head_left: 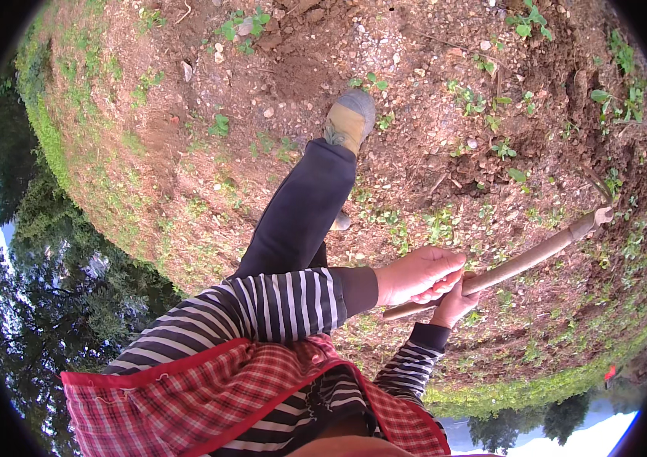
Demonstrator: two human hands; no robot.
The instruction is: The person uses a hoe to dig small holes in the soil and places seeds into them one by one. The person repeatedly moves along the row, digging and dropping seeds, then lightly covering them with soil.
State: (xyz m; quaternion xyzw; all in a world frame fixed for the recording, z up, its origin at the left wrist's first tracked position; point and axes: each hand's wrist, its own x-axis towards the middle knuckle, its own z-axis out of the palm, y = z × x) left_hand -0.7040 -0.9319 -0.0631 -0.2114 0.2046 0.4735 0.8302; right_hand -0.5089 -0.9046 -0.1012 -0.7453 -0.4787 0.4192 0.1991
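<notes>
My right hand (pixel 454 305) grips a wooden tool handle (pixel 529 260), which slants up to the right from near my waist. At its far end (pixel 603 215) a thin, dark curved part reaches towards the soil; its full shape is unclear. My left hand (pixel 423 276) is just above and left of the right one, over the handle. Its fingers are curled and its thumb lies along the top. Whether anything is inside that hand is hidden. Both arms wear striped sleeves, and a red checked apron (pixel 203 394) hangs before my body.
Stony brown soil (pixel 300 68) with small green seedlings (pixel 466 100) surrounds me. One foot in a tan and grey shoe (pixel 352 117) stands ahead; part of the other shoe (pixel 341 221) shows behind the dark trouser leg. Trees (pixel 72 285) border the field at left.
</notes>
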